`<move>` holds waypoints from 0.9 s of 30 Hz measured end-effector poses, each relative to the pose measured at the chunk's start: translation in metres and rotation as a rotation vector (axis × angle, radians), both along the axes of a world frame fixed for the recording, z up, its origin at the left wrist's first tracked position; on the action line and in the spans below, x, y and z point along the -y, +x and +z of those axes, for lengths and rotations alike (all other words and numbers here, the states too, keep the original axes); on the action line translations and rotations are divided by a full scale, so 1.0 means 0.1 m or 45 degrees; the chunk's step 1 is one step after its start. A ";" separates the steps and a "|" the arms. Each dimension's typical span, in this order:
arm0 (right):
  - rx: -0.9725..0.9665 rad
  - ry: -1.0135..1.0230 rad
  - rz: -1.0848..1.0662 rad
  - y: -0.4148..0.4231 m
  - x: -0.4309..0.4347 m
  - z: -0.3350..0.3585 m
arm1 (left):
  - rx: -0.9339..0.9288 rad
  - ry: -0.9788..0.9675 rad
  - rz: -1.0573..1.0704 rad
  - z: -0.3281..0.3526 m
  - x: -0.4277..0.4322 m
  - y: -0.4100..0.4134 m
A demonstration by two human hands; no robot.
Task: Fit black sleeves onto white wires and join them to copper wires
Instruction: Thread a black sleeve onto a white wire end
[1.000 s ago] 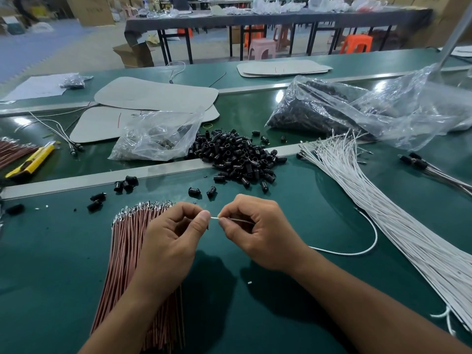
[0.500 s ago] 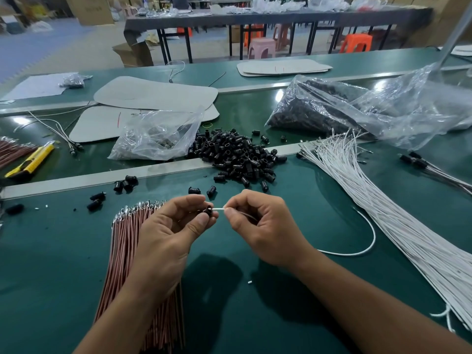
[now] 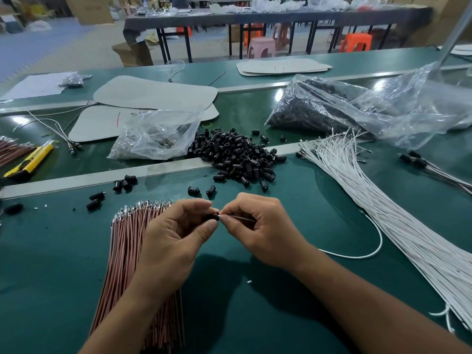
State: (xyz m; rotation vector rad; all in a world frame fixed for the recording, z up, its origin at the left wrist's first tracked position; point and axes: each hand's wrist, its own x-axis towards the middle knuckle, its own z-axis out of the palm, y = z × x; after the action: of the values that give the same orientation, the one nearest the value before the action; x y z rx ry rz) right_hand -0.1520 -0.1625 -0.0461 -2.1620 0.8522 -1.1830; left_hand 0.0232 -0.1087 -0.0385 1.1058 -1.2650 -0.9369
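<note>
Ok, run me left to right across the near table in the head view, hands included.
copper wires → left hand, pinching a black sleeve → right hand, pinching a white wire that loops off to its right → bundle of white wires

No legible txt, labels, brands or nos.; cardboard boxes (image 3: 92, 8) far beyond the grip too blurred to read.

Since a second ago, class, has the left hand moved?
Yes: the left hand has shifted right, judged against the copper wire bundle, closing the gap to the right hand.
</note>
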 end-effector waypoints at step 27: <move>-0.046 -0.053 0.043 -0.07 0.07 0.01 | -0.038 0.069 0.080 0.01 0.01 0.01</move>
State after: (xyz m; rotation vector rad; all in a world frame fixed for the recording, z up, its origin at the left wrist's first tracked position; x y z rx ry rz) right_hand -0.1588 -0.1698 -0.0449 -2.2288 0.8096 -1.1579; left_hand 0.0239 -0.1097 -0.0373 1.1633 -1.1804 -0.9415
